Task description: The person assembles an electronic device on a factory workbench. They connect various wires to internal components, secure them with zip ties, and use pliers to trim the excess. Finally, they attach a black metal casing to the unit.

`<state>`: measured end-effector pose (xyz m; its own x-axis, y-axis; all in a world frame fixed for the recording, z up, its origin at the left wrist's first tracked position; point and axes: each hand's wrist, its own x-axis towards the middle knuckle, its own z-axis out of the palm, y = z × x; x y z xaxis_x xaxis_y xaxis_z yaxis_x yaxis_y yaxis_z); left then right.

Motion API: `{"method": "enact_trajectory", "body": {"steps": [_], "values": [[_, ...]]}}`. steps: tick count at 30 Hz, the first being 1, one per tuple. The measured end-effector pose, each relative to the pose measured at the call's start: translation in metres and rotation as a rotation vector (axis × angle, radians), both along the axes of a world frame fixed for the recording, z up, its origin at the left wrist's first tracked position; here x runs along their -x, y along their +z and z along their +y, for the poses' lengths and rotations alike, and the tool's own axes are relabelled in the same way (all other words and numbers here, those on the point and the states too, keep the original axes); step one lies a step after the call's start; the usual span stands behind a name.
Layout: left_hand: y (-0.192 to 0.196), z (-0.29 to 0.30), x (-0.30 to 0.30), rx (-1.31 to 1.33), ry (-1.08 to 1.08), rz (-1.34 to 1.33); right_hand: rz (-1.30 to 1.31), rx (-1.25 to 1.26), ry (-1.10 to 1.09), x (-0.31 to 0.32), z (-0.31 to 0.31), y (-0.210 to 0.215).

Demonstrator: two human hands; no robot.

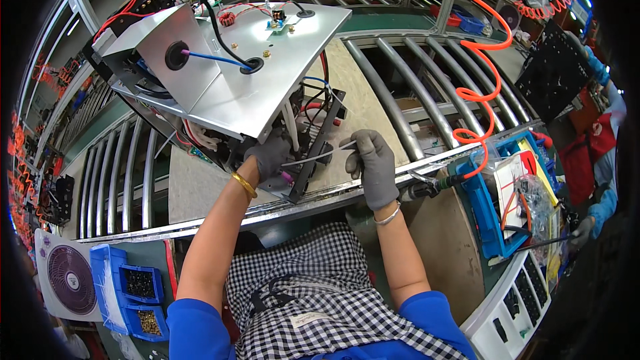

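Observation:
My right hand [375, 168], in a grey glove, pinches one end of a thin pale cable tie [317, 157]. The tie stretches leftward to the wiring beside my left hand [269, 155]. That hand, also gloved, has its fingers curled in among the cables under the raised metal plate [230, 97]; what they hold is hidden. The plate belongs to an open machine unit with red, blue and black wires, a small circuit board [277, 25] and a red-wound coil [227, 19] on top. A black frame piece [310, 172] stands upright between my hands.
The unit rests on a wooden board [360, 87] over a roller conveyor [427, 87]. An orange coiled air hose [490, 73] hangs to a tool [427, 188] at right. Blue bins [143, 283] and a fan [70, 279] are at left; a co-worker's arm [603, 207] shows far right.

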<state>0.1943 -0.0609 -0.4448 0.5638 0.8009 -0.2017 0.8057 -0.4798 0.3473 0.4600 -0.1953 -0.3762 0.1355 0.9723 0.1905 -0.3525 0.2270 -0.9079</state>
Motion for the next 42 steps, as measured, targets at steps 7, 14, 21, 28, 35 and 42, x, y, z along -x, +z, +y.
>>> {"method": "enact_trajectory", "body": {"steps": [7,14,21,28,35,42], "values": [[0.076,-0.052,-0.029,0.464,0.618,-0.596,-0.03,0.019,-0.067,-0.014,-0.002,-0.003],[0.029,-0.061,-0.003,0.015,0.232,-0.758,-0.137,-0.214,-0.248,-0.004,-0.01,0.028],[0.083,-0.083,-0.036,0.097,0.395,-0.541,-0.694,-0.533,-0.592,-0.004,0.002,0.045],[0.081,-0.085,-0.071,-0.275,0.579,-0.606,-0.978,-0.819,-0.54,0.007,0.013,0.069],[0.086,-0.088,-0.076,-0.32,0.598,-0.626,-1.078,-0.823,-0.533,-0.001,0.014,0.074],[0.072,-0.079,-0.072,-0.316,0.548,-0.744,-1.119,-0.929,-0.519,-0.003,0.028,0.063]]}}
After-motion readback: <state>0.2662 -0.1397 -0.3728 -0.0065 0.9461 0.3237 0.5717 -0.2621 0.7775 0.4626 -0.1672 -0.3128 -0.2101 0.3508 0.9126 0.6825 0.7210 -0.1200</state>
